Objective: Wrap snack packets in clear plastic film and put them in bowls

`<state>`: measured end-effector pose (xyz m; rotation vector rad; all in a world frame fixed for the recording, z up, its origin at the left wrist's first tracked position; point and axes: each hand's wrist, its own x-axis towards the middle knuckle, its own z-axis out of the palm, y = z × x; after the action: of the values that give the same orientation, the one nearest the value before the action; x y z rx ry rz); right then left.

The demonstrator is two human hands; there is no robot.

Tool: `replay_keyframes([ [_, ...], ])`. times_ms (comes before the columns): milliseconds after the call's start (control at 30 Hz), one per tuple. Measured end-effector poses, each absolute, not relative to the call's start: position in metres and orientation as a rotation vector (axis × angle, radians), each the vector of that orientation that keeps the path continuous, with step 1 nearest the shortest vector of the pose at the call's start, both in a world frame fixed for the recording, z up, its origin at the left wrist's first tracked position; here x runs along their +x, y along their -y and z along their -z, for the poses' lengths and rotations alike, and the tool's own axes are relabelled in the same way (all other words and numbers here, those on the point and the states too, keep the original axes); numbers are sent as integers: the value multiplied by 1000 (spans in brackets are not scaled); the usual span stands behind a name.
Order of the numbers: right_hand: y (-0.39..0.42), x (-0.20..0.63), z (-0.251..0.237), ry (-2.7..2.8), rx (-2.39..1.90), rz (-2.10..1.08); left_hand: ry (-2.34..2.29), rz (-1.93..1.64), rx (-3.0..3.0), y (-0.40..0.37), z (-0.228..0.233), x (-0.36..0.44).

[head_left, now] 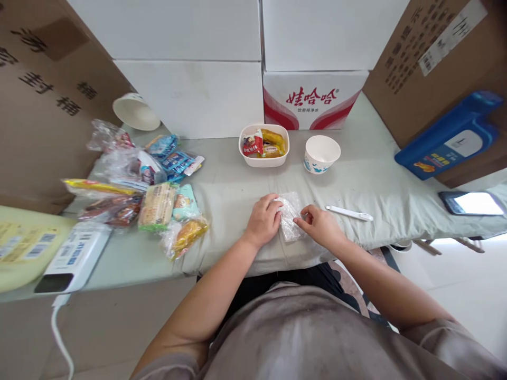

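Observation:
A small, roughly square piece of bubble wrap (292,219) lies on the cloth-covered table in front of me. My left hand (264,220) grips its left edge with curled fingers, and a crumpled white bit shows at the fingertips. From the other side, my right hand (320,226) pinches the right edge between thumb and forefinger. A white utility knife (348,212) rests to the right of that hand. Behind the wrap stand a white bowl (264,160) with packaged snacks in it and a paper cup (317,168) with blue print.
Several wrapped snacks (158,206) are heaped on the left, near a tipped paper bowl (137,112) and a white power bank (75,256) with a cable. White boxes (190,100) wall off the back. On the right are a blue bottle (447,137) and a phone (471,203).

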<state>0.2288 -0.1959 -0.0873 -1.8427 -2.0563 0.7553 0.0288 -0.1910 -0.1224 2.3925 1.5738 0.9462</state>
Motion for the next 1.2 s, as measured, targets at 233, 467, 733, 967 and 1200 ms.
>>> replay_keyframes([
  [233,189,220,93,2182,-1711,-634,-1950,-1019,2163,182,127,28],
  [467,196,221,109,2220,-1590,-483,-1710,-1257,2262,185,125,29],
  [733,173,222,94,2310,-1088,-220,-1114,-1409,2365,192,120,30],
  [967,146,207,103,2296,-1275,-248,-1550,-1596,2018,181,133,24],
  [1200,214,244,76,2132,-905,-390,-1431,-1415,2215,184,129,25],
])
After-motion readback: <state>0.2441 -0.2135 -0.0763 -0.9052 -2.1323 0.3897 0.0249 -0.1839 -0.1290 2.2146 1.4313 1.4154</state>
